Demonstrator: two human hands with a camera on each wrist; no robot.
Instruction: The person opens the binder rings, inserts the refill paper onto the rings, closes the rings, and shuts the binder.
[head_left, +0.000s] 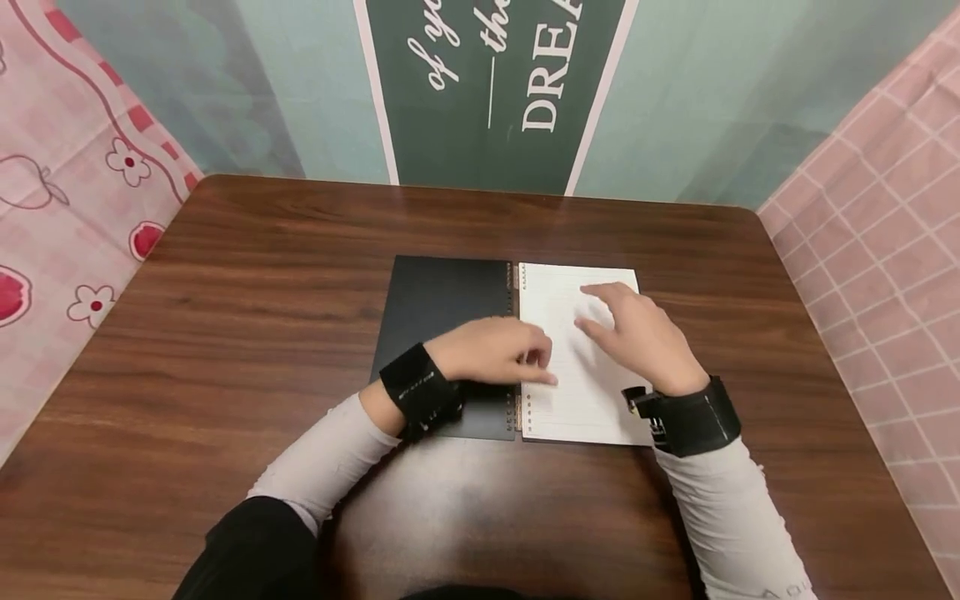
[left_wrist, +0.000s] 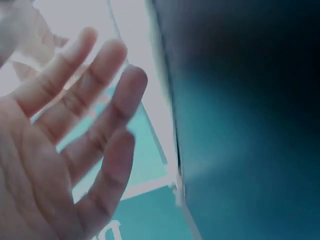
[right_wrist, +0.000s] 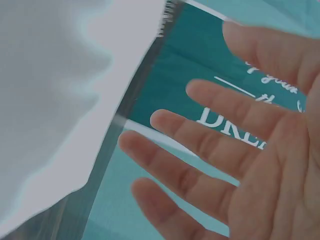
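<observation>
A loose-leaf notebook lies spread on the table, its black cover on the left and white lined pages on the right. Ring holes run along the spine between them. My left hand hovers over the spine and the inner page edge, fingers loosely bent and holding nothing. Over the page's right half is my right hand, fingers spread and nothing between them. In the right wrist view the white page is beside the straight fingers. Whether either hand touches the paper cannot be told.
The brown wooden table extends around the notebook. A green cloth with white lettering hangs behind its far edge. Patterned pink cloth borders the left side, and pink checked cloth the right. Both wrists wear black straps.
</observation>
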